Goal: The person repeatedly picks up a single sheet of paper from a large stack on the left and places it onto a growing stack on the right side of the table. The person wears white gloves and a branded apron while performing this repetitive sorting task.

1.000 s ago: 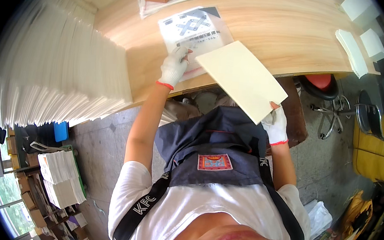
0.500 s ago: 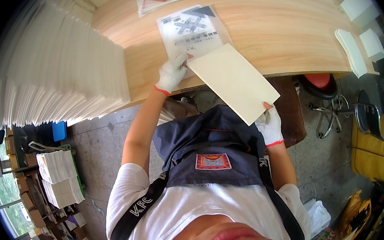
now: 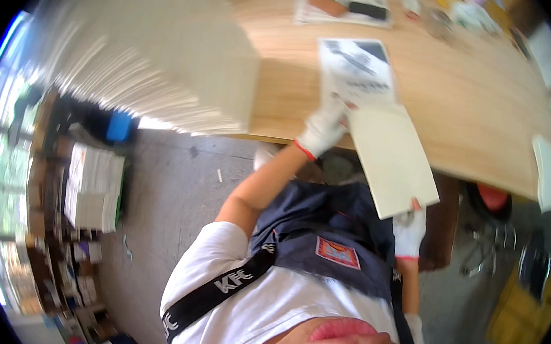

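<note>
A flat cream paper pad (image 3: 394,159) slants from the table edge down toward my apron. My right hand (image 3: 410,228), in a white glove with a red cuff and bare fingertips, grips its near right corner, thumb on top. The pad's far end overlaps a clear plastic bag with a dark printed picture (image 3: 358,71) flat on the table; whether it is inside the bag or on top I cannot tell. My left hand (image 3: 326,127), gloved alike, is closed at the bag's near left edge, beside the pad's far corner. Motion blurs its fingers somewhat.
A tall stack of cream paper (image 3: 186,66) covers the table's left. At the back, an orange block (image 3: 327,4) and a black block (image 3: 367,10) lie on printed sheets. White paper bundles (image 3: 543,172) sit at the right edge; a wheeled stool (image 3: 491,210) stands beyond.
The whole view has swung, so the table things appear farther right. The pad points more directly away from me. Both hands keep their places on the bag and the pad.
</note>
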Demonstrator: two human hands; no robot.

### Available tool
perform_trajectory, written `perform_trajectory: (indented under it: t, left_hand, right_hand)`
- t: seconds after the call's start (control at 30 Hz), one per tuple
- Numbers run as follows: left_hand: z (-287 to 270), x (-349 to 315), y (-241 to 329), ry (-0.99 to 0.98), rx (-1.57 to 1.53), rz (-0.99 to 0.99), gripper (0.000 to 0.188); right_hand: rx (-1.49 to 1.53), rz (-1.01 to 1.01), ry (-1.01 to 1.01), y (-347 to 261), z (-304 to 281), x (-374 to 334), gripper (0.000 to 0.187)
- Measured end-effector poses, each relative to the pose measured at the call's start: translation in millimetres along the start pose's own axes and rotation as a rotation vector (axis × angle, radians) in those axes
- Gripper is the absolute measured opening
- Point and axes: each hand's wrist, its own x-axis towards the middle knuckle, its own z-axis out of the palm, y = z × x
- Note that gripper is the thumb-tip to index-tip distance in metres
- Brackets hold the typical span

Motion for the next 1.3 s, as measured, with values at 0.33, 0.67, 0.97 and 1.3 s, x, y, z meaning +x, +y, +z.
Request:
perform_trajectory:
  t: [0.33,0.67,0.97,1.3]
  left_hand:
    - [98,-42,37,0.575,-1.441,-0.828,0.043]
    - [122,-95,44,-0.065,-1.807,-0.844,0.032]
    - [97,-125,61,0.061,-1.134,-0.999,0.028]
    - [8,-136,20,0.049,-1.082,-0.945,0.024]
  right_hand:
    - [-0.217,-0.074,-0.08,-3,14,-32,0.032]
    - [-0.358,0.147,-0.07,11,14,-25,0.029]
    - [0.402,0.43,-0.285,70,42,61,0.04]
    - [-1.084,0.083,-0.563,43,76,20,0.027]
